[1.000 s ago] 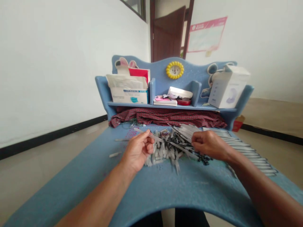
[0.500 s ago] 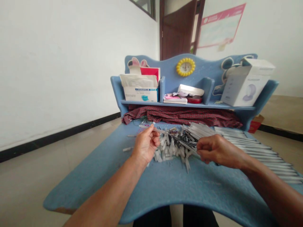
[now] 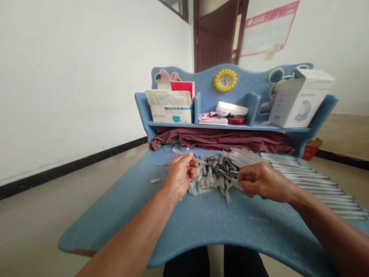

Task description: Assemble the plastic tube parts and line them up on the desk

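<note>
Taking the loose pile [image 3: 211,181] as landmark, on the blue tabletop [image 3: 219,227].

Left hand [image 3: 180,175], at the pile's left edge: thumb and forefinger are pinching a slim pale piece [image 3: 200,160], the other fingers curling in. Its free end is reaching over the pile.

Right hand [image 3: 261,182], at the pile's right edge: fingers are closing in a tight pinch on a thin rod [image 3: 226,174], which is slanting across the pile toward the pale piece. Blur is hiding whether the two are touching.

Handling, my judgement: both are looking very light, probably plastic. The pale piece is seeming stiff but thin-walled, smooth enough to be slipping or rolling under a loose pinch; hard squeezing might be denting it. Best hold: near one end, fingertips only, leaving the tip free. The rod is seeming slimmer and likelier to be flexing; holding close to the working end would be steadying it.

Clear tubes [image 3: 242,157] are lying behind the pile, to its right; a row of slim sticks [image 3: 311,184] is stretching farther right.
</note>
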Available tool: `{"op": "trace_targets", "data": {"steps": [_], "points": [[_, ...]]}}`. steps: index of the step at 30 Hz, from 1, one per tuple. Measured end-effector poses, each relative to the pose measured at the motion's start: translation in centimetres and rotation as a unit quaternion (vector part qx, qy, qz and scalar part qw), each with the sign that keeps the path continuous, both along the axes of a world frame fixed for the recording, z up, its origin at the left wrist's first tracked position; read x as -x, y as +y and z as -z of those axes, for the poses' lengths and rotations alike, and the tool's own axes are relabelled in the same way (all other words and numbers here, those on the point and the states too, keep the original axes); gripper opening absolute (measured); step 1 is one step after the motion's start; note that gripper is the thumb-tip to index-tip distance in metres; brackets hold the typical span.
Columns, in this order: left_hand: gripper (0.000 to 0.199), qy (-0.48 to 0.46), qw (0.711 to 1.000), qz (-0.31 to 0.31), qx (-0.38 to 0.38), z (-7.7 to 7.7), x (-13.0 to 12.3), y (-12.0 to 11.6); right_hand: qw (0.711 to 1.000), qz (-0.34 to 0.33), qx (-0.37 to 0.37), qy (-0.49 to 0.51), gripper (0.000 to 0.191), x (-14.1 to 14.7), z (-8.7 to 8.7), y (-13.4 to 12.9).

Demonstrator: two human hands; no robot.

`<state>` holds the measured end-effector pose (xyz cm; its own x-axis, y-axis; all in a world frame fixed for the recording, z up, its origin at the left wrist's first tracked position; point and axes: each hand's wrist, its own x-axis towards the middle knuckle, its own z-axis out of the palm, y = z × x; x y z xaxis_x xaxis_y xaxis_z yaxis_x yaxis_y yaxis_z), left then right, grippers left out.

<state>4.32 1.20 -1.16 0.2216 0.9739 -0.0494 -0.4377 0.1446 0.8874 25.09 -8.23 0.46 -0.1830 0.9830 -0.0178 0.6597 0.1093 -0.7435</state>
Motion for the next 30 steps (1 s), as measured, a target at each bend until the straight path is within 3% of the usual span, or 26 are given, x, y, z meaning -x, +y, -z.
{"op": "trace_targets", "data": {"steps": [6,14,18,21,24,27,30], "points": [[0.018,0.039,0.999,0.008,-0.018,0.0,-0.1,-0.2,0.999,-0.021,0.005,0.045,0.008,-0.1,0.2,0.1],[0.012,0.029,0.982,0.183,0.035,0.0,-1.1,-1.9,0.973,0.02,-0.116,0.197,0.022,2.2,1.8,0.9],[0.015,-0.009,0.974,0.223,0.04,-0.3,-1.2,-2.2,0.969,0.014,-0.134,0.208,0.034,1.5,1.3,1.1],[0.017,-0.038,0.977,0.202,0.048,-0.6,-1.1,-1.9,0.985,0.003,-0.106,0.134,0.034,-0.7,-0.2,0.7],[0.02,-0.07,0.982,0.166,0.054,-1.1,-0.9,-1.7,0.998,0.003,-0.05,-0.03,0.02,-2.7,-1.6,0.3],[0.021,-0.083,0.983,0.151,0.06,-1.5,-0.8,-1.6,0.969,-0.018,-0.038,-0.242,0.008,-3.5,-1.8,0.4],[0.02,-0.076,0.983,0.158,0.057,-1.5,-0.8,-1.6,0.92,-0.035,-0.029,-0.389,0.017,-3.3,-0.9,0.9]]}}
